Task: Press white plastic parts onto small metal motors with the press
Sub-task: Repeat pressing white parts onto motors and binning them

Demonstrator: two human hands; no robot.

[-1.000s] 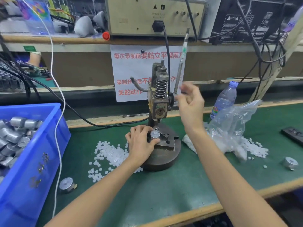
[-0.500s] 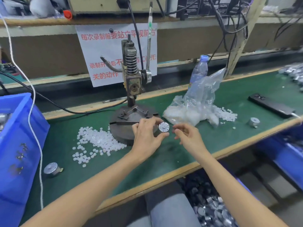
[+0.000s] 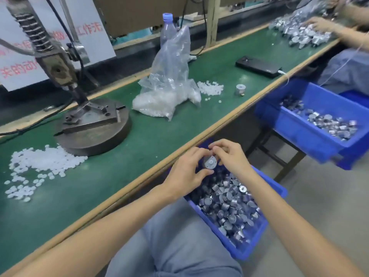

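Observation:
My left hand (image 3: 186,170) holds a small metal motor (image 3: 209,162) with a white plastic part on its face, just past the table's front edge. My right hand (image 3: 229,156) pinches the same motor from the right. Both hands hover over a blue bin (image 3: 257,246) of several metal motors by my lap. The press (image 3: 60,70) stands on its round base (image 3: 95,134) at the left, with nothing on its fixture. Loose white plastic parts (image 3: 38,162) lie in a pile left of the base.
A clear bag of white parts (image 3: 169,92) and a water bottle (image 3: 167,27) stand mid-table. A lone motor (image 3: 240,89) and a black device (image 3: 258,66) lie further right. A second blue bin (image 3: 311,140) of motors sits at the right; another person's hand (image 3: 319,25) sorts motors beyond.
My left hand lifted the motor off the press fixture and carried it down past the table edge. My right hand left the press lever and joined it. The view swung right and down.

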